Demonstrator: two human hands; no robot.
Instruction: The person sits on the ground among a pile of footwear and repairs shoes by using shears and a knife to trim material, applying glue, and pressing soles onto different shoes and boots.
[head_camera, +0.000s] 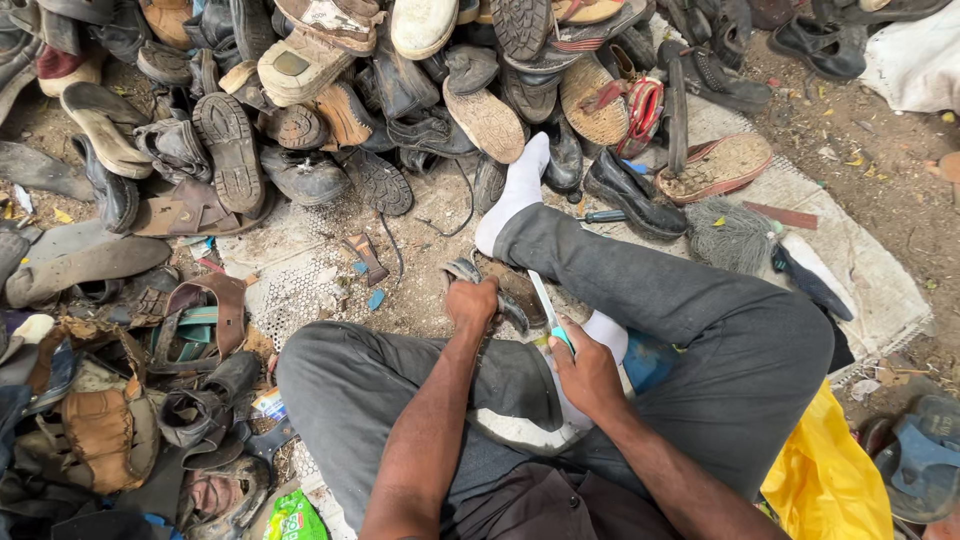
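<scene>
I sit cross-legged on the ground in grey trousers and white socks. My left hand (470, 303) grips a worn dark shoe (510, 290) that rests between my legs. My right hand (587, 372) holds a thin tool with a light blade and a teal handle (549, 311), its blade lying against the shoe's side. Both hands are close together over the shoe.
A big heap of old shoes, boots and sandals (300, 100) fills the ground ahead and to the left. A black shoe (632, 195), a small brush-like mop (730, 235) and a screwdriver (603, 215) lie on a pale woven mat (880, 290). A yellow bag (825, 480) sits at right.
</scene>
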